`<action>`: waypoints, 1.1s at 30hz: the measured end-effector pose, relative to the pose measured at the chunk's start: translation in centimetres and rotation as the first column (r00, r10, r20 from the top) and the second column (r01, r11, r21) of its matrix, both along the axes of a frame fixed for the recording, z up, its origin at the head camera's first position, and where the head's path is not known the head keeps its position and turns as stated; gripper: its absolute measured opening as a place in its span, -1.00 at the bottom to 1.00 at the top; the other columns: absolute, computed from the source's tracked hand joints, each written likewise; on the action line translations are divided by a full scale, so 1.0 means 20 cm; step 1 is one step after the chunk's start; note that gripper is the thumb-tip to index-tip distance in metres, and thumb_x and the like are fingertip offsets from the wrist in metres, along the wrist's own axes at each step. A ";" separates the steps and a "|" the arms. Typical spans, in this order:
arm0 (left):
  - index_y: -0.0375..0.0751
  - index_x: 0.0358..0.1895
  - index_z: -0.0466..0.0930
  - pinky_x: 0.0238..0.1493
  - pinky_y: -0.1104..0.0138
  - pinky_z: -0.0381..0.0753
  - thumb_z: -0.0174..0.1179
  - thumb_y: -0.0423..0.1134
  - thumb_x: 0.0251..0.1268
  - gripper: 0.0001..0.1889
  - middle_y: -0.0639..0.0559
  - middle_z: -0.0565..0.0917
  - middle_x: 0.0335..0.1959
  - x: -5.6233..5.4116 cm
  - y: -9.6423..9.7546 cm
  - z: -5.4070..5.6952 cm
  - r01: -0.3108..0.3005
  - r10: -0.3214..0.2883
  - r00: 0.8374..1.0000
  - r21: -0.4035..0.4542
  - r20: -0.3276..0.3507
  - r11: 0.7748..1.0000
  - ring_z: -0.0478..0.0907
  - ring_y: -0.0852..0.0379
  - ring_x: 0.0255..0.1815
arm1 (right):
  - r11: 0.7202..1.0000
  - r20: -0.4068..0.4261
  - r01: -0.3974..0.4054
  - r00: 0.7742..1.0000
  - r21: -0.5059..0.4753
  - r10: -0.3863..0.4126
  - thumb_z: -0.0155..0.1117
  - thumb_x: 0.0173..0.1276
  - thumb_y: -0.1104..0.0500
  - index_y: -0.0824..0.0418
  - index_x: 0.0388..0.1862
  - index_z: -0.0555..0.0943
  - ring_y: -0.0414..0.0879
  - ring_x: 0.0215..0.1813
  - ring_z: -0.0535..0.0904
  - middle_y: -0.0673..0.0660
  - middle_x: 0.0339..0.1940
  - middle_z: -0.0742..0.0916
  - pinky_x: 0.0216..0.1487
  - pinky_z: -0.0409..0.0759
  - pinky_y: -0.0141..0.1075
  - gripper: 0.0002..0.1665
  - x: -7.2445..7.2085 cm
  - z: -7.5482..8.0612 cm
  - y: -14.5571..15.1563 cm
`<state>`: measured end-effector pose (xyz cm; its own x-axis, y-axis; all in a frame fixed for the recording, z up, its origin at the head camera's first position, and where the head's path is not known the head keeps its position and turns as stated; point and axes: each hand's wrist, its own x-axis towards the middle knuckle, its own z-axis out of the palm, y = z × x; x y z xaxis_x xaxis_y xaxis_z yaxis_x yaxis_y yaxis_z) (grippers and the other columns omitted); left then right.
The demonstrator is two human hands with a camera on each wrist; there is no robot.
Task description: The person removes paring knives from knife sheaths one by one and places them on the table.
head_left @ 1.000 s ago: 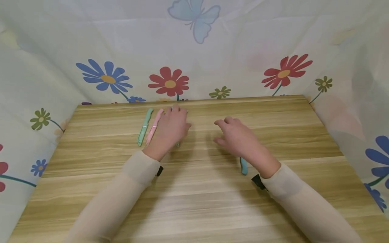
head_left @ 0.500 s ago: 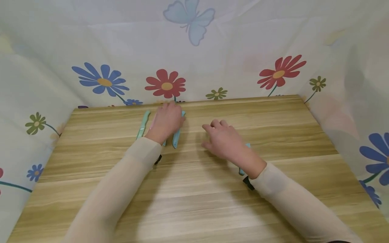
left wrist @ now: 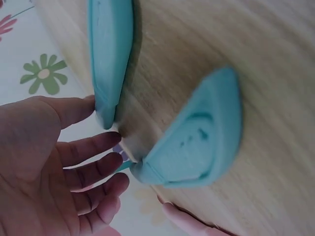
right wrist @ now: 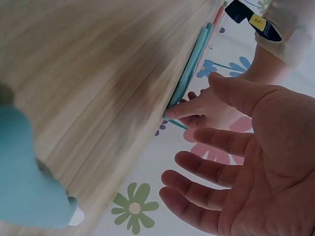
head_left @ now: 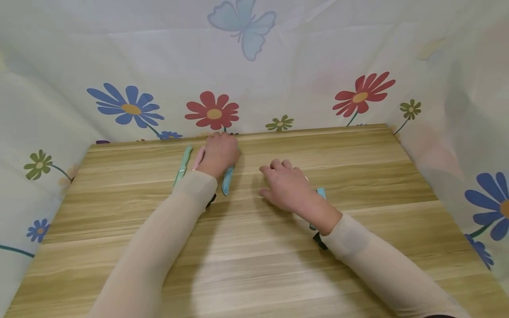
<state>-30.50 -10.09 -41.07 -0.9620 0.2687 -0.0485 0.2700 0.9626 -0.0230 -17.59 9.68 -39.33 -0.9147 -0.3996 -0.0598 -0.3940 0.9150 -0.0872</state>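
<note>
Near the table's back edge my left hand (head_left: 222,152) reaches over a row of knives, covering part of them. In the left wrist view its thumb tip touches the handle end of one sheathed blue knife (left wrist: 110,54), and the loosely bent fingers lie close to the end of a second blue knife (left wrist: 197,142). To its left lie a pink knife (head_left: 199,157) and a green knife (head_left: 184,161). My right hand (head_left: 288,187) hovers over the table with relaxed fingers, holding nothing. Beneath its wrist lies another blue knife (head_left: 321,193), partly hidden.
The wood-grain table (head_left: 246,265) meets a flower-printed cloth (head_left: 310,66) at the back and both sides. A dark strap device (right wrist: 261,24) sits on the left wrist.
The head view has shifted slightly. My left hand has moved over the row to the blue knife, uncovering the blue sheath. The right hand has drifted left, fingers still relaxed.
</note>
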 end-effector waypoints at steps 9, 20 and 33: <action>-0.37 0.05 0.71 0.26 -0.20 0.47 -0.04 -0.22 0.62 -0.64 -0.32 0.66 0.04 -0.04 0.04 -0.03 -0.057 0.058 0.998 -0.021 0.005 0.998 0.56 -0.34 0.09 | 1.000 0.010 0.003 1.000 0.031 -0.003 0.36 0.50 -0.26 0.07 0.56 0.48 0.17 0.32 0.48 0.16 0.35 0.58 0.17 0.61 0.06 -0.20 0.00 0.01 -0.02; -0.28 0.18 0.68 0.34 -0.17 0.40 -0.05 -0.17 0.63 -0.62 -0.28 0.66 0.19 -0.06 0.08 -0.03 -0.157 0.159 0.985 -0.040 0.062 0.987 0.54 -0.36 0.24 | 1.000 0.025 0.024 0.999 0.011 -0.024 0.35 0.49 -0.23 0.13 0.50 0.52 0.17 0.24 0.50 0.18 0.31 0.59 0.12 0.60 0.06 -0.24 -0.05 -0.01 -0.06; -0.20 -0.01 0.75 0.23 -0.07 0.43 -0.02 -0.12 0.60 -0.65 -0.18 0.75 0.01 -0.04 0.11 -0.02 -0.260 0.265 0.963 -0.075 0.060 0.963 0.64 -0.21 0.07 | 0.999 0.073 0.023 0.997 0.027 -0.025 0.33 0.45 -0.30 0.21 0.15 0.68 0.12 0.11 0.46 0.16 0.09 0.60 0.12 0.57 0.07 -0.35 -0.12 -0.05 -0.20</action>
<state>-31.23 -7.86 -41.50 -0.9920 0.0014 -0.1264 0.0115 0.9968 -0.0791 -20.07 5.63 -40.35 -0.9167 -0.3752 -0.1373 -0.3655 0.9264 -0.0906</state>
